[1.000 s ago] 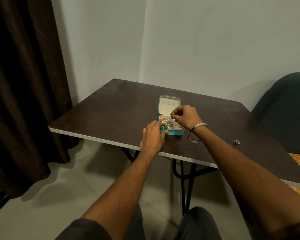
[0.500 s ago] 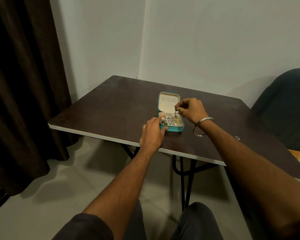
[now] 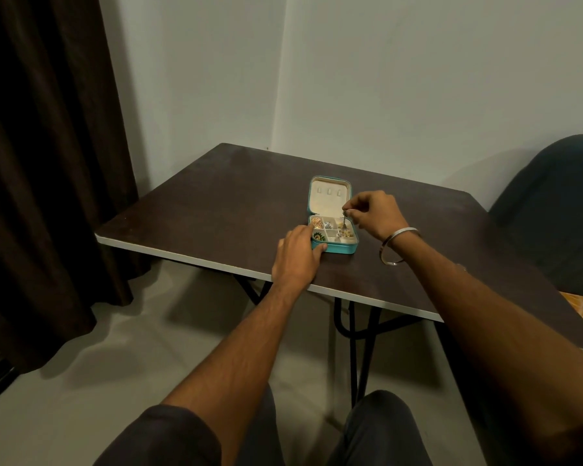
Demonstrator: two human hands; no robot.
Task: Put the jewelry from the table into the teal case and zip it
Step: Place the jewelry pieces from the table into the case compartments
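Observation:
The small teal case (image 3: 337, 249) lies open on the dark table (image 3: 236, 203), its cream lid (image 3: 329, 198) tipped back. Its divided tray holds several pieces of jewelry: gold, silver and green ones. My left hand (image 3: 297, 257) rests on the table against the case's near left corner, thumb on its front wall. My right hand (image 3: 374, 211) hovers over the tray's right side, thumb and forefinger pinched on a small dangling earring (image 3: 344, 215). A silver bangle (image 3: 396, 245) hangs on my right wrist.
A dark curtain (image 3: 48, 163) hangs at the left, next to the table's left edge. A dark chair (image 3: 552, 203) stands behind the table at the right. The table's white near edge (image 3: 182, 253) runs in front of my knees.
My right hand has lifted from inside the tray and moved right, now holding a small earring above it. The left hand has stayed at the case's corner.

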